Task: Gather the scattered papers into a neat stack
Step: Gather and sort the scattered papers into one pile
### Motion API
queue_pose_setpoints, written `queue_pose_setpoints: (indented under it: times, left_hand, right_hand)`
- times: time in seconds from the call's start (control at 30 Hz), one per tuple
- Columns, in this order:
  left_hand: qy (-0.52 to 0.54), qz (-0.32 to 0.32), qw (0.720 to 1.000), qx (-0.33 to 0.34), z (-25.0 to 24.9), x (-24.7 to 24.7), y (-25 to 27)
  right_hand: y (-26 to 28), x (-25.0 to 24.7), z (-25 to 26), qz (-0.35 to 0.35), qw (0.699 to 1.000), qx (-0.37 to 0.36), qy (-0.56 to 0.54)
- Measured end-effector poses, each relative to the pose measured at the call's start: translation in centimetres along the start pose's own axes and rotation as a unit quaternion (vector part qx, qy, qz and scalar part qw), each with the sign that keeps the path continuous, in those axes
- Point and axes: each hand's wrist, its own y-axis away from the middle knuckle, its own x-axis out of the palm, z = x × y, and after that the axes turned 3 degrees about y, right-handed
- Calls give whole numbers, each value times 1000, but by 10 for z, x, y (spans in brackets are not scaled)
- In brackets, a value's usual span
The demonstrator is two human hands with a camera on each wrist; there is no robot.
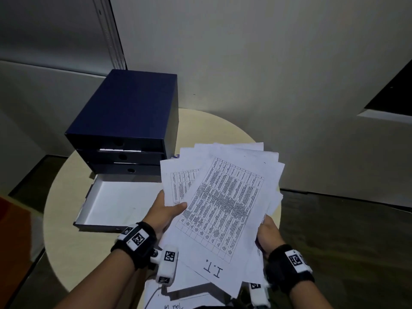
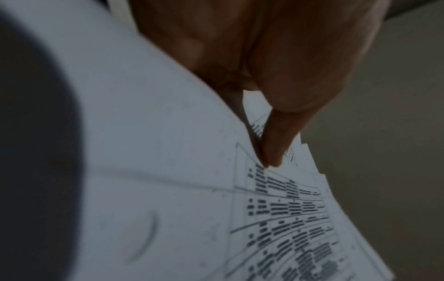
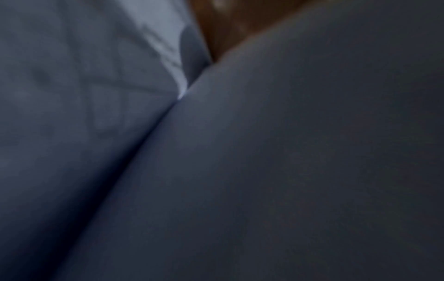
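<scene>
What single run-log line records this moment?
left hand: grips papers | right hand: grips papers | papers: fanned, not squared | drawer unit: bottom drawer open | more sheets on table

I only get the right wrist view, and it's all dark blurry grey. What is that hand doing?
Observer: The right hand holds the right edge of a fanned bundle of papers above a round table.
Visitor: Is the other hand helping?
Observer: Yes, the left hand holds the bundle's left edge, thumb on top.
Visitor: Are the papers neat yet?
Observer: No, their corners splay apart, and more sheets lie beneath.
Visitor: Anything else there?
Observer: A dark blue drawer box, with an open tray in front.
</scene>
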Motion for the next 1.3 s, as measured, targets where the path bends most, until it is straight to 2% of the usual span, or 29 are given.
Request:
queue_pose_setpoints:
  times: [0.07, 0.13, 0.17, 0.27, 0.33, 0.4, 0.43, 0.47, 0.53, 0.57, 0.63, 0.67, 0.7, 0.77, 0.83, 0.93, 1.07, 1.2, 1.3]
  left_hand:
    - [4, -9, 1000, 28, 0, -1, -4]
    - [-13, -61, 994, 87, -3, 1, -8]
    - [-13, -78, 991, 111, -7, 2, -9]
    - [47, -68, 986, 143, -22, 1, -1]
    - [75, -34, 990, 116, -32, -1, 10]
    - [54, 4, 995, 78, -32, -12, 18]
    - [7, 0, 997, 73, -30, -21, 19]
    - [-69, -17, 994, 78, -27, -33, 19]
    - [-226, -75, 967, 90, -20, -57, 18]
    - [-262, -121, 953, 91, -18, -66, 19]
    - [-267, -213, 932, 121, -13, -80, 24]
    - [-249, -242, 928, 133, -11, -87, 26]
    - [-229, -265, 926, 140, -10, -94, 29]
    - [-187, -292, 928, 132, -10, -111, 35]
    - [-161, -310, 929, 125, -11, -123, 40]
    - [-140, -320, 928, 132, -12, -125, 50]
    - [-141, -317, 927, 142, -8, -127, 52]
    - [-135, -309, 930, 146, -6, -124, 52]
    - [-128, -301, 933, 148, -9, -118, 51]
  right_hand:
    - [0, 3, 4, 4, 996, 10, -84]
    - [2, 4, 8, 23, 983, 9, -183]
    - [0, 5, 10, 31, 982, 4, -184]
    - [-4, 15, 12, 54, 995, -62, -53]
    - [-9, 25, 11, 49, 994, -97, -14]
    - [-10, 37, 13, 42, 993, -110, -6]
    - [-9, 43, 15, 46, 993, -112, -1]
    - [-9, 49, 13, 57, 992, -113, 18]
    - [-11, 59, 8, 90, 988, -101, 70]
    - [-11, 63, 6, 109, 987, -87, 83]
    - [-10, 70, 1, 116, 991, -25, 54]
    - [-8, 70, -2, 92, 994, -6, 57]
    - [-12, 67, -8, 39, 995, -4, 89]
    - [-15, 57, -13, -88, 981, -1, 172]
    - [-20, 44, -21, -173, 964, 23, 200]
    - [-25, 35, -29, -187, 955, 89, 211]
    - [-32, 35, -31, -180, 955, 127, 197]
    - [-34, 36, -38, -214, 941, 89, 247]
    - [-26, 22, -39, -233, 940, 77, 238]
